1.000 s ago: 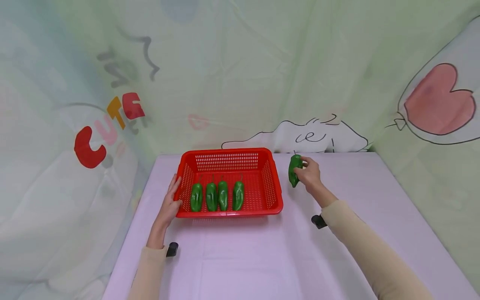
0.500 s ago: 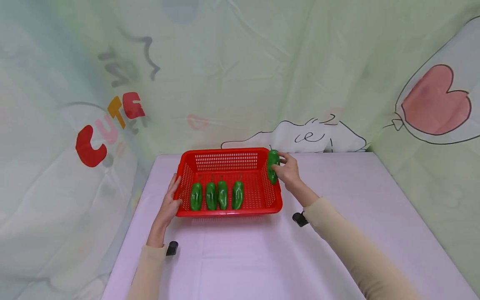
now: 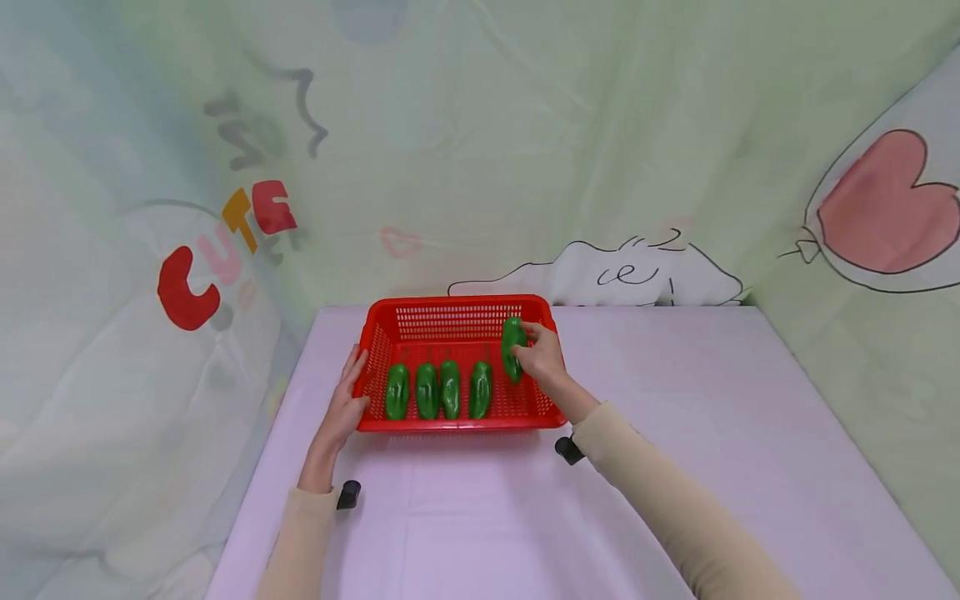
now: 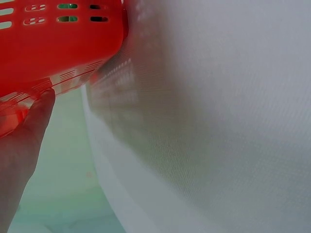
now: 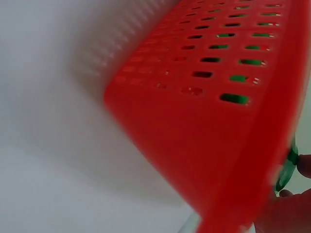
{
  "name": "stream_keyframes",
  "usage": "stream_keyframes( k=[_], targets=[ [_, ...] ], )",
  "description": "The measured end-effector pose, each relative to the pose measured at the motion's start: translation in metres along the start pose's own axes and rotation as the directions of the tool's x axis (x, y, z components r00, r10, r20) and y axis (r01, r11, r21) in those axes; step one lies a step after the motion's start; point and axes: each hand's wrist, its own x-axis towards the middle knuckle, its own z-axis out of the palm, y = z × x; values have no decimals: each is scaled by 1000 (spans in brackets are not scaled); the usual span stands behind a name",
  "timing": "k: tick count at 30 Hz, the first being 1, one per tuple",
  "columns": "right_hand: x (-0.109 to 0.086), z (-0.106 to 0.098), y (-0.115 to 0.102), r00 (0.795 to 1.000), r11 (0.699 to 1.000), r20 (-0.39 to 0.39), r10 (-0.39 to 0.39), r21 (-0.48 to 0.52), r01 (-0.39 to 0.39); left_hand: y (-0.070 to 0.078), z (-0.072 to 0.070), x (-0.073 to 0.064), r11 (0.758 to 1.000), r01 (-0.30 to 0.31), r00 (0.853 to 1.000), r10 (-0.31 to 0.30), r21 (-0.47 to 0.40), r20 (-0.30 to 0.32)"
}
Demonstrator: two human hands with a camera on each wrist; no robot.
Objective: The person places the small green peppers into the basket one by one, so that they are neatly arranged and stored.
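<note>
My right hand [image 3: 542,354] pinches a green pepper [image 3: 513,350] between thumb and fingers, inside the right part of the red plastic basket [image 3: 459,424]. The pepper hangs upright over the basket floor; I cannot tell if it touches it. Four is not counted here: several other green peppers [image 3: 481,390] lie side by side along the basket's near wall, stems away from me. My left hand [image 3: 342,412] holds the basket's left rim, thumb over the edge. In the left wrist view a finger [image 4: 43,109] touches the slotted outer wall. In the right wrist view the basket wall hides most of the held pepper [image 5: 287,167].
The basket stands on a table with a pale lilac cloth [image 3: 675,383], near its back edge. A printed curtain [image 3: 480,150] hangs behind and at both sides. A dark wrist device [image 3: 569,451] sits under the right sleeve, and another [image 3: 348,494] under the left.
My right hand has carried the pepper leftward from beside the basket, across its right rim, into the space above its floor. My left hand stays at the left rim.
</note>
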Motion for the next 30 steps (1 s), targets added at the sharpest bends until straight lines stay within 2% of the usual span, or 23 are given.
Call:
stream_keyframes(
  k=[2, 8, 12, 15, 22, 26, 30],
  targets=[
    [0, 1, 4, 1000, 1000, -2, 14, -7, -14, 1, 1, 0, 1000, -9, 1000, 9, 3, 1],
    [-1, 6, 16, 997, 998, 11, 71, 3, -71, 5, 1, 2, 998, 56, 998, -56, 29, 21],
    [-1, 10, 25, 994, 994, 13, 105, 0, -105, 7, 2, 4, 997, 74, 996, -75, 20, 41],
    [-2, 13, 32, 993, 993, 5, 117, -6, -117, 7, 3, 4, 997, 80, 996, -81, 19, 46],
    [-5, 22, 44, 991, 992, 52, 127, 4, -127, 7, 2, -3, 995, 77, 997, -78, 63, 22],
    [-6, 24, 45, 993, 993, 48, 110, -58, -108, 7, 2, -5, 995, 74, 997, -75, 62, 13],
    [-2, 23, 47, 991, 987, 67, 114, -120, -106, 9, 4, -4, 991, 78, 997, -79, 105, 2]
  ],
)
